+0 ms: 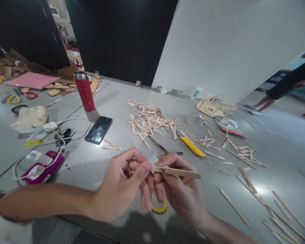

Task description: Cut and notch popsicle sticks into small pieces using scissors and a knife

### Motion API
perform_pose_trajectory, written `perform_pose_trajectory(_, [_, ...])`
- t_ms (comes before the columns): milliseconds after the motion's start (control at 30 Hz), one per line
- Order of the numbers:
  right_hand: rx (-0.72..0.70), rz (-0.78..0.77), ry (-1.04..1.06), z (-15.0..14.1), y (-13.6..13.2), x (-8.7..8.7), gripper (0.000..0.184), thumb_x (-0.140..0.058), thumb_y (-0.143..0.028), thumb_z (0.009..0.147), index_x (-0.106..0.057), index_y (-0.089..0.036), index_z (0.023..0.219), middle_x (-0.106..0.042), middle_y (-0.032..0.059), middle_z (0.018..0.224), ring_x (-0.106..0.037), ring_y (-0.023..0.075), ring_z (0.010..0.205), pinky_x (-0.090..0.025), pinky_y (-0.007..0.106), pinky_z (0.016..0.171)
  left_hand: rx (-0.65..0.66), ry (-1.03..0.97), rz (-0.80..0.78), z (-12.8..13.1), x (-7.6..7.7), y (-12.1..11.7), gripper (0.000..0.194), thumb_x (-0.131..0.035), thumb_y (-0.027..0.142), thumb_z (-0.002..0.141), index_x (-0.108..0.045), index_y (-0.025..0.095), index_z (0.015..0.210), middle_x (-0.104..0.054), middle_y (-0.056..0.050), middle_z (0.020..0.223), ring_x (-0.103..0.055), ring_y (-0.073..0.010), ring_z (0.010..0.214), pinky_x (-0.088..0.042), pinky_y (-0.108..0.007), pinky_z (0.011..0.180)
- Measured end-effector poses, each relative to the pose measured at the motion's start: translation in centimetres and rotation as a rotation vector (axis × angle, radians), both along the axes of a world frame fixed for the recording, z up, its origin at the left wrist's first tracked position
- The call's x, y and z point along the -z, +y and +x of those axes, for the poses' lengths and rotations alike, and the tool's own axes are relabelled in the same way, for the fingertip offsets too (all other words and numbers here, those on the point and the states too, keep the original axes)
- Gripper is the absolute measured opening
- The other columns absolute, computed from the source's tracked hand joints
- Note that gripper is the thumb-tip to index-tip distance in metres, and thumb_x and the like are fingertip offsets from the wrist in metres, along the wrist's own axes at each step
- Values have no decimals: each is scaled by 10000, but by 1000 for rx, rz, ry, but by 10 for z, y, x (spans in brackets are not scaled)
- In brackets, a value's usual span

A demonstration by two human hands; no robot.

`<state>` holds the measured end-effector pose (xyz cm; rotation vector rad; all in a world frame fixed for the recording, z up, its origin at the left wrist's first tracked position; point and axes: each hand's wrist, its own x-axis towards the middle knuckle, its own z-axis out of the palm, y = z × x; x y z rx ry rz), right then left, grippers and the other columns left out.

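Note:
Between my two hands a flat wooden craft stick (184, 173) is held up above the table, its rounded end pointing right. My left hand (128, 184) pinches the stick's left end between thumb and fingers. The fingers of my right hand (181, 189) close round its middle, where the wood looks notched or split. A yellow ring handle (159, 207), probably of scissors, shows on the table beneath the hands; the rest of it is hidden.
Behind the hands lie a pile of stick pieces (152, 120), a yellow utility knife (192, 146) and a phone (99, 130). A red bottle (84, 90) stands further back. At left is a purple power strip (44, 167) with cables. Loose sticks (235, 207) lie at right; a person (289, 79) stands beyond.

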<state>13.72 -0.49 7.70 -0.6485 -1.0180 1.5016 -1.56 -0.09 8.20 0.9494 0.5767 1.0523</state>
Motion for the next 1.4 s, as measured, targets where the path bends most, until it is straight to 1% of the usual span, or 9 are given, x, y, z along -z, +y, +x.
perform_pose_trajectory(233, [-78,-117,53,-3,0,-7,257,-832,-349,852,-658,-179,769,-636,-47,598,-489,44,326,-431,144,347,-14,11,36,0,-2,3,390,-735,460,952,-533,158,808,-686,0,617,-640,-110,394,-483,-153,374])
perform_pose_trajectory(633, [-236,-248,185,-2,4,-8,233,-799,-329,899,-671,-171,785,-576,-77,559,-358,0,308,-456,105,355,-31,13,114,0,0,6,318,-690,375,1000,-552,149,824,-694,-2,619,-656,-103,416,-486,-142,415])
perform_pose_trajectory(733, [-289,-164,152,5,7,-8,205,-781,-339,919,-700,-173,831,-641,-48,622,-485,24,329,-468,114,354,-46,12,156,-2,-2,4,287,-679,352,1008,-565,152,837,-712,-14,652,-666,-106,444,-500,-154,438])
perform_pose_trajectory(867, [-335,49,-56,23,12,-17,119,-755,-294,940,-747,-180,908,-694,4,698,-675,109,483,-557,181,420,-67,86,264,-6,-7,-1,209,-670,326,1009,-601,161,901,-707,-28,664,-689,-132,528,-538,-197,517])
perform_pose_trajectory(1033, [-212,302,-349,38,12,-34,86,-750,-263,941,-788,-194,907,-724,44,724,-675,133,556,-590,232,484,-18,253,358,-13,-19,-1,145,-646,295,1011,-636,165,948,-662,-21,700,-649,-120,631,-518,-191,595])
perform_pose_trajectory(1133, [-200,321,-406,41,11,-37,109,-707,-266,977,-795,-206,952,-749,46,759,-685,128,551,-592,230,507,-16,307,372,-15,-23,1,107,-630,263,1013,-637,173,954,-637,3,674,-615,-104,613,-489,-173,581])
perform_pose_trajectory(1200, [-209,310,-414,43,9,-38,171,-658,-328,1014,-786,-218,1042,-754,40,764,-698,130,552,-599,233,530,-76,333,388,-15,-23,2,98,-638,261,1008,-640,179,954,-633,11,671,-618,-104,610,-490,-173,579])
perform_pose_trajectory(1300, [-180,327,-526,47,6,-41,248,-730,-402,960,-766,-218,1123,-773,57,812,-724,156,612,-624,262,591,-203,386,433,-14,-22,4,105,-663,260,995,-647,183,925,-637,12,665,-632,-114,597,-499,-188,568])
perform_pose_trajectory(1400, [-54,369,-691,48,2,-43,126,-743,-288,952,-765,-226,1059,-765,36,759,-718,145,582,-607,228,557,-299,440,595,-15,-20,6,80,-680,206,976,-671,187,899,-685,-10,717,-649,-125,624,-510,-208,591])
